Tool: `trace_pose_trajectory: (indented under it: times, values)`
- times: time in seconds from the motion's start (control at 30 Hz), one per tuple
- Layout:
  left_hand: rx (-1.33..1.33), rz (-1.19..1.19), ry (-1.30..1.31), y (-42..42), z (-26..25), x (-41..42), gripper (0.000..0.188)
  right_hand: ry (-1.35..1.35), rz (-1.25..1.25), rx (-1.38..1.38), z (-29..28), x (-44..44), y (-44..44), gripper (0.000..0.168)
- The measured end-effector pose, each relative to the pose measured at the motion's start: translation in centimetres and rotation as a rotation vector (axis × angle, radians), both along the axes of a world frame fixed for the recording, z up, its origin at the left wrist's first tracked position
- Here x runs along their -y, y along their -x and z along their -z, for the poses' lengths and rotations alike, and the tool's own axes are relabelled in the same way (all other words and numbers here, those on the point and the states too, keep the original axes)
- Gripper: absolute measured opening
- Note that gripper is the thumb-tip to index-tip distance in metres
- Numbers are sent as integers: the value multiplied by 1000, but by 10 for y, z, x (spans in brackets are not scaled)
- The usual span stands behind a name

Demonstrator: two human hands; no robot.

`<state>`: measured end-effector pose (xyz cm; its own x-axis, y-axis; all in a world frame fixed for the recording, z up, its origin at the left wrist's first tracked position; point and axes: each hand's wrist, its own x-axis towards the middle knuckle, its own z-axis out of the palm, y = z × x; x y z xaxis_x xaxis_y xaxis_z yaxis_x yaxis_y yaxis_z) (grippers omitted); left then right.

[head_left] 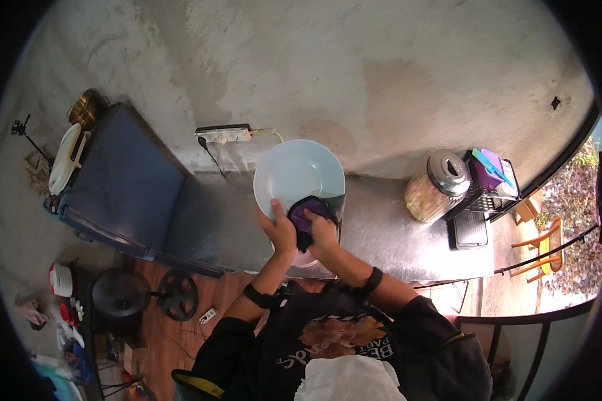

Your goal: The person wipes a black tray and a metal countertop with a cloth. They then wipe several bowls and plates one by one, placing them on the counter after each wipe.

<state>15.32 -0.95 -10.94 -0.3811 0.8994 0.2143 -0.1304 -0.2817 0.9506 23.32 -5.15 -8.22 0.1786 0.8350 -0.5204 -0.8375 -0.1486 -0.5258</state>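
Observation:
A pale blue-white round bowl [301,165] is tilted so that its smooth inside faces me, above a metal-topped table [381,240]. My left hand [281,231] grips its near left side, the thumb lying over the rim and the other fingers mostly hidden behind. In my right hand [324,231] is a purple cloth with black edging [308,213], bunched against the bowl's near right rim. The cloth hides part of that rim. Below my hands a pinkish rounded surface [305,259] shows; I cannot tell whether it belongs to the bowl.
Right on the table stand a ribbed jar with a metal lid [439,188] and a black rack [484,200] holding a purple container [489,170]. A blue cabinet-like box [125,175] borders the left. A power strip [226,134] is at the wall. Left on the floor is a fan [122,293].

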Motion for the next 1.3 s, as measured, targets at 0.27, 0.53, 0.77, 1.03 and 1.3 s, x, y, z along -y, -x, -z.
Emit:
trace_pose_trajectory:
  times: [0.27,0.53,0.77,1.03,1.3]
  values:
    - [-104,465,246,103,-37,-57,43,-65,-521,646,33,-53,-40,29]
    - [24,-280,128,79,73,-44,40,257,-82,156,94,-81,79,27]
    - [-281,426,839,202,75,-116,26,85,-583,490,126,-105,79,29]
    - [-417,234,548,237,194,-159,22,84,-597,101,142,-80,50,32]
    - [-79,288,861,244,235,-186,31,-417,-170,-11,83,-34,-10,61]
